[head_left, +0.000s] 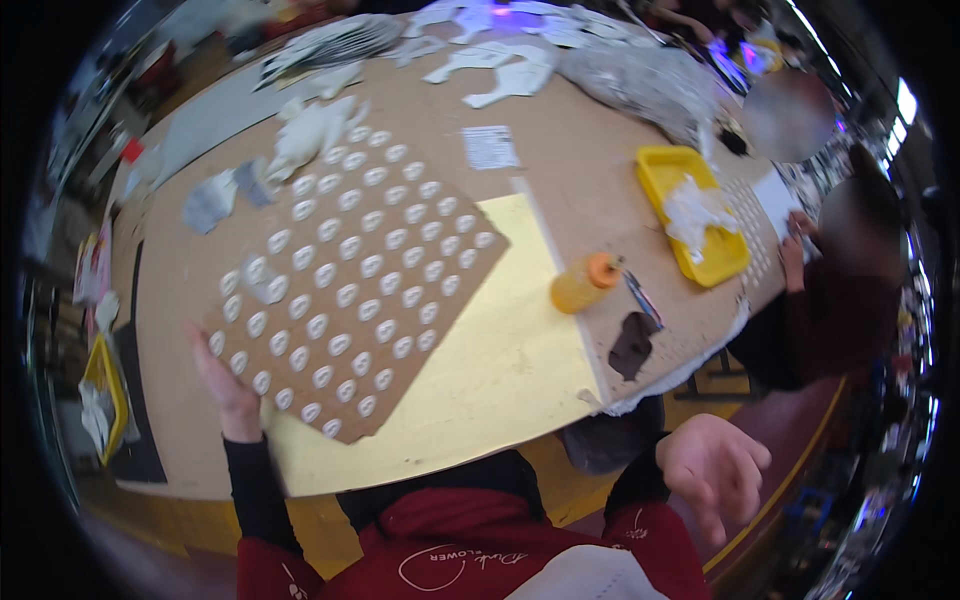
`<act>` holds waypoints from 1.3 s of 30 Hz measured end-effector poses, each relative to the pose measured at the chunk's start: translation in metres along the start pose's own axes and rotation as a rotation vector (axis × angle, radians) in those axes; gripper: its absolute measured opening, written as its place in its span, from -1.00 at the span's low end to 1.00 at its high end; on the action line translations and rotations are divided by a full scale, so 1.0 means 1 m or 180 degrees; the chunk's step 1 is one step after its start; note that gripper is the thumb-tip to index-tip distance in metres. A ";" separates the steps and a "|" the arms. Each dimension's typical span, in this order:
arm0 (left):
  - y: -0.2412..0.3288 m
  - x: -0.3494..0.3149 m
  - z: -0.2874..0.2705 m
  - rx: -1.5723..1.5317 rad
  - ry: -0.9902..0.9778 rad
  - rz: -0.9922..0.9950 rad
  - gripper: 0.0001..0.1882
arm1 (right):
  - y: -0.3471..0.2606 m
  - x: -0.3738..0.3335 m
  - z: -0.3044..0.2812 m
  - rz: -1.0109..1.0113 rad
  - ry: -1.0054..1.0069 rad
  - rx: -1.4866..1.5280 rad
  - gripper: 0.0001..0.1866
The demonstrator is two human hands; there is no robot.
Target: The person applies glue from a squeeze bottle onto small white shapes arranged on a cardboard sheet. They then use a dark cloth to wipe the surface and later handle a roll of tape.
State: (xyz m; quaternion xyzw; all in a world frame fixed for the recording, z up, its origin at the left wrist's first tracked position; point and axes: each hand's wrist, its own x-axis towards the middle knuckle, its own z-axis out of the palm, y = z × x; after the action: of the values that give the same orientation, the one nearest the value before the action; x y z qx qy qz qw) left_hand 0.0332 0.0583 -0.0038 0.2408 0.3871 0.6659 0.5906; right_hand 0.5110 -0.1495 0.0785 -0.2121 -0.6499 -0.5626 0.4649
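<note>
My left hand (228, 388) grips the lower left edge of a brown cardboard sheet (395, 285), its fingers partly hidden by the sheet. Rows of small white oval pieces with dark centres cover that sheet, and it lies at a slant over pale yellow paper (480, 385). A small clear patch (262, 282) shows among the pieces on the left. Off the table's front edge at the lower right, my right hand (715, 475) is open, fingers loosely bent and apart, with nothing visible in it.
An orange squeeze bottle (582, 284), a pen (643, 300) and a dark brown scrap (631, 345) lie right of the paper. Beyond is a yellow tray (737, 262) with white material. White gloves (310, 140) and cut pieces (500, 72) are farther back. A co-worker (850, 270) sits at right.
</note>
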 end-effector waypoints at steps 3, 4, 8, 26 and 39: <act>0.011 -0.018 0.007 -0.0198 0.0130 0.0019 -0.36 | -0.038 -0.008 0.048 0.1989 -0.1481 -0.1046 -0.67; 0.014 -0.019 -0.008 -0.0236 -0.0194 -0.0133 -0.35 | -0.041 -0.014 0.048 0.2939 -0.1660 -0.0955 -0.71; 0.015 -0.027 0.008 -0.0041 -0.0493 -0.0345 -0.29 | -0.046 -0.048 0.016 0.4112 -0.2396 -0.1077 -0.80; 0.036 -0.044 0.028 0.0251 -0.0985 -0.0125 -0.22 | -0.116 0.139 0.300 0.1900 -0.2361 0.3137 -0.77; 0.045 -0.042 0.026 0.0100 -0.1184 -0.0154 -0.20 | -0.149 0.132 0.340 0.1184 -0.2912 0.3384 -0.51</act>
State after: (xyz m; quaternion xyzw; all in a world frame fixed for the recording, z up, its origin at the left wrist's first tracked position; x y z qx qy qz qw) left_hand 0.0342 0.0233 0.0535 0.3595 0.2873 0.5894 0.6639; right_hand 0.2040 0.0924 0.1324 -0.2786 -0.9181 0.0628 0.2748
